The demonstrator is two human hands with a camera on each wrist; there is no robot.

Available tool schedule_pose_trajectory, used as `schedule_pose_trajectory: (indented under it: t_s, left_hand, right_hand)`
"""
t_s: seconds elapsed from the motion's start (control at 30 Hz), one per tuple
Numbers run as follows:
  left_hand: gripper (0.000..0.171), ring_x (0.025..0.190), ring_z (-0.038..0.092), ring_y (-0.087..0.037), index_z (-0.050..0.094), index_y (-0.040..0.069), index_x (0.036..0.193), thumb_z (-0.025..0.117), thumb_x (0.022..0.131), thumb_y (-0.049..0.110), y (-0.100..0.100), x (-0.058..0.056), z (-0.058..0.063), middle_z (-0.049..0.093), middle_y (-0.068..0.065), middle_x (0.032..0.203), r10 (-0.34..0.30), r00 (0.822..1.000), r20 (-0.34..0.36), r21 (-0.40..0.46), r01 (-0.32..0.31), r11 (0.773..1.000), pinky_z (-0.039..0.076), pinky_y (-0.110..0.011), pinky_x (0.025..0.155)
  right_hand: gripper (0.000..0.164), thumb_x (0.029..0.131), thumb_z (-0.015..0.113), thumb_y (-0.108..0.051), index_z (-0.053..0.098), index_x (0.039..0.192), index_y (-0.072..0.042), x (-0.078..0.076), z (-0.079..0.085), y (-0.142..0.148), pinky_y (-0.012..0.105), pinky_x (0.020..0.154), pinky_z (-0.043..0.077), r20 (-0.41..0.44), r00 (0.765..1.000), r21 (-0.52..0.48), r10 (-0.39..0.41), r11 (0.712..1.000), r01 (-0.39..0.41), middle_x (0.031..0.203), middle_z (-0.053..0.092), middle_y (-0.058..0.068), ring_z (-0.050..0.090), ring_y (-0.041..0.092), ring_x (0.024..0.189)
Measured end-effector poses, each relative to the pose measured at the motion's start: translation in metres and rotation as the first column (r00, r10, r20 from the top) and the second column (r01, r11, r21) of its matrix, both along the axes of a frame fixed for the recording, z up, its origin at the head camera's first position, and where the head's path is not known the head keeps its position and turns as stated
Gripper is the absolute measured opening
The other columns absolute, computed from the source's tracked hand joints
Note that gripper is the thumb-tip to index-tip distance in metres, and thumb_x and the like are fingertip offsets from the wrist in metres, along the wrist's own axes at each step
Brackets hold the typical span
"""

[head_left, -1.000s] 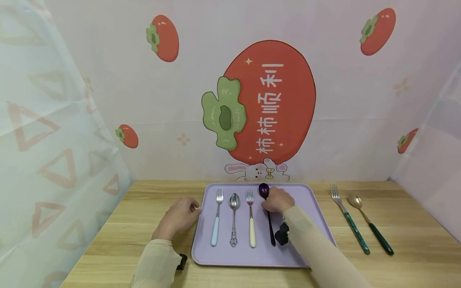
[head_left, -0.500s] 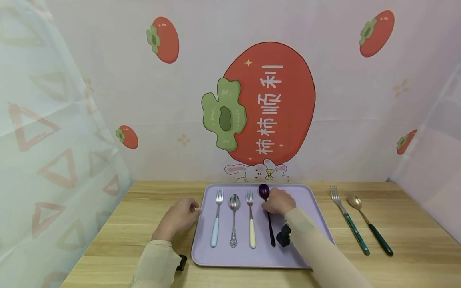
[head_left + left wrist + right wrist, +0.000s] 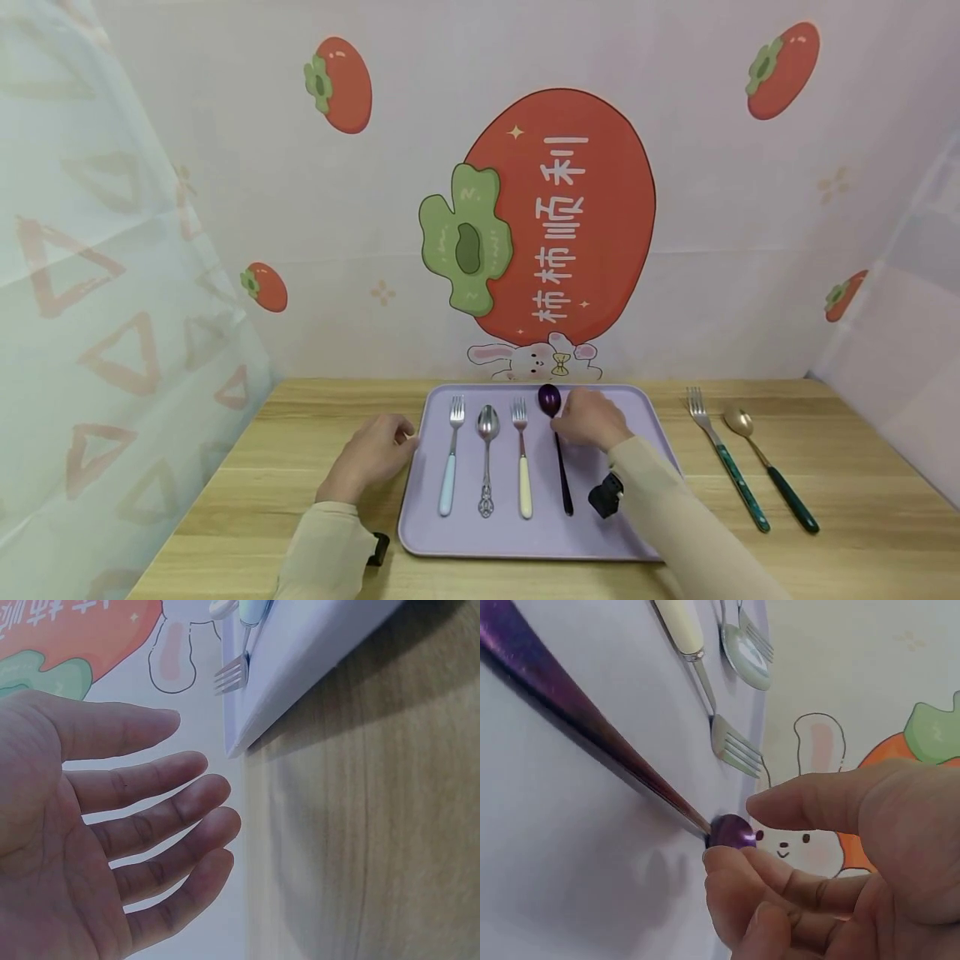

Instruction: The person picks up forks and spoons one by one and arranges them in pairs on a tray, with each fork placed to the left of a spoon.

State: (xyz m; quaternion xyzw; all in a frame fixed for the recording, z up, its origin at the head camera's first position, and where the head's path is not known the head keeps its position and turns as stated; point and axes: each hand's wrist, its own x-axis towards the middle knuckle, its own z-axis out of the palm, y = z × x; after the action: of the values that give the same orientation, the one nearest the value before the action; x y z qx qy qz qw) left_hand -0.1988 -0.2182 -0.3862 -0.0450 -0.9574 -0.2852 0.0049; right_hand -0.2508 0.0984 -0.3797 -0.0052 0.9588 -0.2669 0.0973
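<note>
- Over the right half of the lilac tray (image 3: 510,537), my right hand (image 3: 592,418) is just beside the neck of the purple spoon (image 3: 564,485); thumb and fingertips stand apart, pinching nothing; whether one fingertip brushes the metal I cannot tell.
- Beside the tray's left edge, my left hand (image 3: 375,454) lies loosely spread, holding nothing; I judge it is there to steady the tray, though contact is unclear.
- On the tray, the purple spoon is rightmost of four pieces; left of it come the cream-handled fork (image 3: 525,483), the ornate silver spoon (image 3: 487,423) and the blue-handled fork (image 3: 447,483); all handles point my way, seemingly for a neat row.
- Off the tray, the green-handled fork (image 3: 738,481) and the gold-coloured spoon (image 3: 791,498) slant together on the wooden table (image 3: 225,517); they look set within easy reach.
- Behind, a big printed persimmon (image 3: 615,233) carries sideways white characters, 柿柿顺利, above a cartoon rabbit (image 3: 521,360); no brand is legible on the cutlery.
</note>
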Motion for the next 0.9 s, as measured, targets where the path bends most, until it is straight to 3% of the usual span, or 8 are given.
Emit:
schedule_pose_trajectory:
  t_s: [0.2,0.37,0.53,0.6,0.8,0.9]
  left_hand:
    - [0.022,0.084,0.06,-0.021,0.07,-0.001,0.111,0.067,0.096,0.014,0.0,0.0,-0.001,0.065,-0.006,0.094,0.003,1.0,-0.001,0.003,-0.003,1.0,0.053,-0.042,0.076]
    - [0.021,0.084,0.06,-0.021,0.07,0.0,0.11,0.066,0.096,0.014,0.001,0.0,-0.001,0.065,-0.006,0.093,0.006,1.0,-0.008,0.004,-0.006,1.0,0.053,-0.042,0.076]
    - [0.017,0.084,0.06,-0.02,0.071,0.001,0.107,0.067,0.095,0.013,0.002,0.0,-0.003,0.065,-0.006,0.092,0.004,1.0,-0.02,0.006,-0.004,1.0,0.053,-0.04,0.076]
    - [0.015,0.085,0.06,-0.02,0.071,0.002,0.106,0.067,0.095,0.012,0.002,0.0,-0.003,0.065,-0.005,0.092,0.002,1.0,-0.026,0.006,-0.002,1.0,0.053,-0.04,0.076]
    - [0.014,0.085,0.06,-0.019,0.071,0.003,0.105,0.067,0.095,0.012,0.002,0.0,-0.004,0.065,-0.005,0.092,-0.002,1.0,-0.027,0.016,0.002,1.0,0.053,-0.04,0.077]
    - [0.013,0.084,0.06,-0.019,0.071,0.003,0.104,0.067,0.096,0.012,0.002,0.0,-0.004,0.065,-0.004,0.092,-0.004,1.0,-0.026,0.022,0.005,1.0,0.053,-0.04,0.076]
  right_hand:
    - [0.017,0.088,0.073,-0.016,0.063,0.076,-0.009,0.006,0.005,0.004,0.032,0.057,0.044,-0.114,0.989,0.017,0.097,0.995,-0.096,0.071,0.06,0.004,0.056,0.02,0.066]
    - [0.017,0.088,0.075,-0.015,0.063,0.076,-0.012,0.01,0.012,0.008,0.031,0.057,0.045,-0.236,0.952,0.042,0.195,0.981,-0.191,0.07,0.058,0.0,0.055,0.017,0.065]
    - [0.013,0.089,0.076,-0.016,0.064,0.082,-0.013,0.016,0.018,0.013,0.031,0.061,0.047,-0.284,0.921,0.055,0.265,0.964,-0.26,0.074,0.058,-0.003,0.054,0.015,0.068]
    - [0.013,0.088,0.076,-0.015,0.065,0.083,-0.014,0.018,0.019,0.016,0.031,0.064,0.048,-0.302,0.903,0.064,0.307,0.951,-0.302,0.077,0.058,-0.004,0.054,0.015,0.071]
    - [0.014,0.087,0.076,-0.012,0.064,0.081,-0.015,0.023,0.016,0.031,0.035,0.074,0.051,-0.378,0.812,0.142,0.446,0.894,-0.425,0.079,0.058,-0.007,0.058,0.019,0.08]
    - [0.016,0.087,0.077,-0.013,0.063,0.081,-0.016,0.025,0.015,0.038,0.035,0.073,0.051,-0.39,0.802,0.163,0.452,0.891,-0.423,0.079,0.058,-0.008,0.059,0.018,0.079]
